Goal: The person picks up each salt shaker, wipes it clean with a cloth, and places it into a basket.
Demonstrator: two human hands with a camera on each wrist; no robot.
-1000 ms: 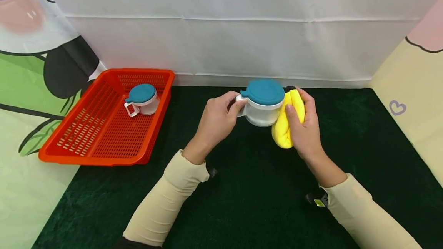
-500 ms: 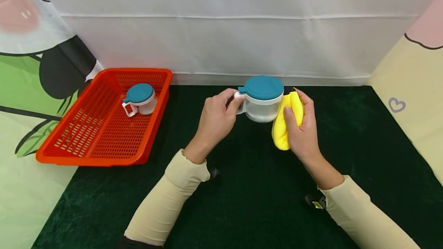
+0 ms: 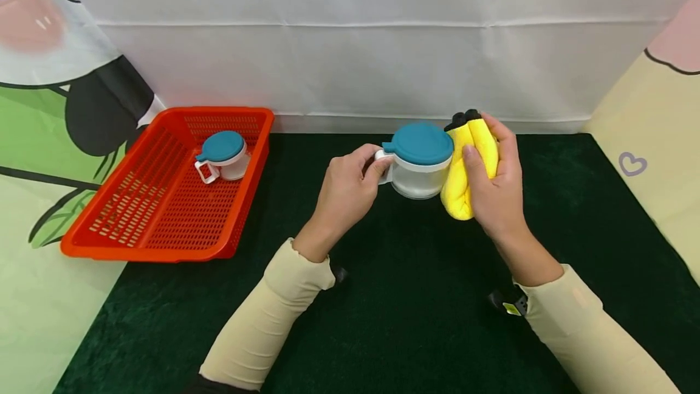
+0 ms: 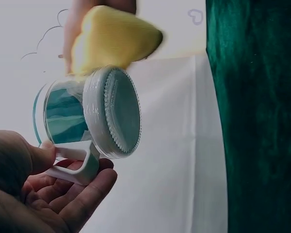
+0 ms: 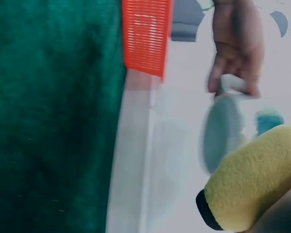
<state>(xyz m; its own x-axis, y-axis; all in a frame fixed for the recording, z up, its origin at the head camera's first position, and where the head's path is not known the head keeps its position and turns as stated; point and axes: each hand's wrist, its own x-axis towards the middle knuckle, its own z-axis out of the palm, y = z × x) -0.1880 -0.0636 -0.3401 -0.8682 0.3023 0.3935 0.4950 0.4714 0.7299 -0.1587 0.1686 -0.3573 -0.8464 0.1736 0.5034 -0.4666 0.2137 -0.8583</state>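
My left hand [image 3: 347,190] pinches the white handle of a clear seasoning jar [image 3: 418,180] with a blue lid [image 3: 422,143]. The jar is held up over the dark green cloth, lid on top in the head view; its ribbed base [image 4: 122,111] shows in the left wrist view. My right hand [image 3: 499,184] grips a folded yellow cloth [image 3: 458,190] with black edging, thumb on the near side. The cloth lies right at the jar's right side. In the right wrist view the cloth [image 5: 254,182] overlaps part of the jar.
A red plastic basket [image 3: 158,254] stands at the left on the green-covered table [image 3: 415,321]. Inside it sits a second jar [image 3: 223,157] with a blue lid and white handle. A white backdrop [image 3: 355,72] rises behind the table, with printed panels at both sides.
My right hand and the yellow cloth have shifted up and to the right along the jar's side, so more black edging shows. The left hand keeps its grip, the jar moving only slightly.
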